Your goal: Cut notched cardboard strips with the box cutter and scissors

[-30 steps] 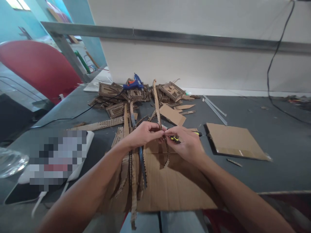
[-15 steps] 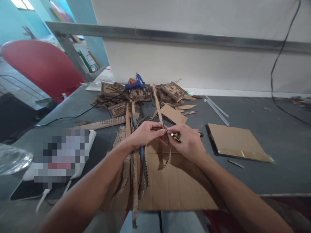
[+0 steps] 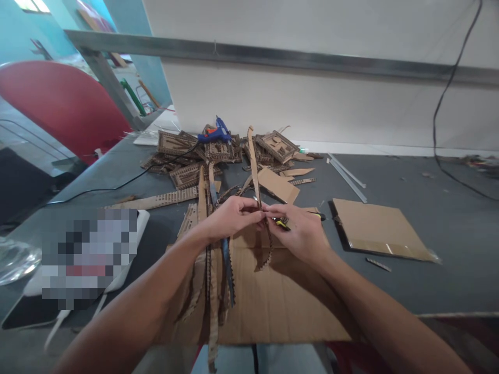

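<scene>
My left hand (image 3: 232,215) is closed on a narrow cardboard strip (image 3: 253,166), whose far part stands up beyond the fingers. Its lower end, with exposed corrugation, curls down below both hands. In my right hand (image 3: 302,228) is a yellow-and-black utility knife (image 3: 282,224), mostly covered by the fingers. My fingertips meet at the strip, and they hide the point where a blade might touch it. Beneath the hands lies a large cardboard sheet (image 3: 288,301). More torn cardboard strips (image 3: 213,296) hang across its left side, one reaching past the table edge.
A blue glue gun (image 3: 216,131) rests on piled cardboard frames (image 3: 187,174) at the back. To the right are a flat cardboard piece (image 3: 380,226) and clear glue sticks (image 3: 346,179). On the left are a blurred-out device (image 3: 138,234) with cables and a red chair (image 3: 66,109).
My right fingers have drawn in against the left fingertips, and the knife's metal end is now covered. The strip stands slightly more upright. The view has shifted a little.
</scene>
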Tool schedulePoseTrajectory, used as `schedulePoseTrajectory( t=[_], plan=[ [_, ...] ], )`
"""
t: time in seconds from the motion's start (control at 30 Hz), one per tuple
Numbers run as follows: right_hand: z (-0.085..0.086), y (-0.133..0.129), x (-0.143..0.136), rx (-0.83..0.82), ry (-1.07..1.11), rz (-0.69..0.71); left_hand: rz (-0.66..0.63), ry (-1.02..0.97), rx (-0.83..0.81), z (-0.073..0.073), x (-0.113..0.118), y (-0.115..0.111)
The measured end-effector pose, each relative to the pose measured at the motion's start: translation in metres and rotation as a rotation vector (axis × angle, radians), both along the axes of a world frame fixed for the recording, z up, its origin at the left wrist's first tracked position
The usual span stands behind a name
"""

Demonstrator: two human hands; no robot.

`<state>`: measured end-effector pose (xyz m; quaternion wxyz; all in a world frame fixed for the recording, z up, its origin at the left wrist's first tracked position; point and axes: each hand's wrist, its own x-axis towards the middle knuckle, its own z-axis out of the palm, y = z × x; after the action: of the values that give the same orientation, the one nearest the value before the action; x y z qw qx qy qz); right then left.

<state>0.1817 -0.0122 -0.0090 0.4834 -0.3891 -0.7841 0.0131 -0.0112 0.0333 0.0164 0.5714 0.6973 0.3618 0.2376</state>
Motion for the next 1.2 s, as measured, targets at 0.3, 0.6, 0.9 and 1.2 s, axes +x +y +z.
schedulePoseTrajectory(
  t=[0.3, 0.6, 0.9, 1.2],
  plan=[
    [0.002, -0.002, 0.001, -0.077, 0.000, 0.021, -0.075, 0.063, 0.056, 0.006, -0.005, 0.001],
    [-0.003, 0.012, 0.011, -0.055, -0.021, 0.051, 0.099, -0.108, -0.138, -0.012, 0.003, 0.003],
    [-0.004, 0.010, 0.011, -0.156, 0.010, 0.100, 0.075, -0.038, -0.085, -0.007, 0.001, 0.002],
    [0.005, 0.001, 0.004, -0.293, 0.070, 0.070, 0.030, 0.022, -0.028, -0.004, 0.003, 0.001]
  ],
)
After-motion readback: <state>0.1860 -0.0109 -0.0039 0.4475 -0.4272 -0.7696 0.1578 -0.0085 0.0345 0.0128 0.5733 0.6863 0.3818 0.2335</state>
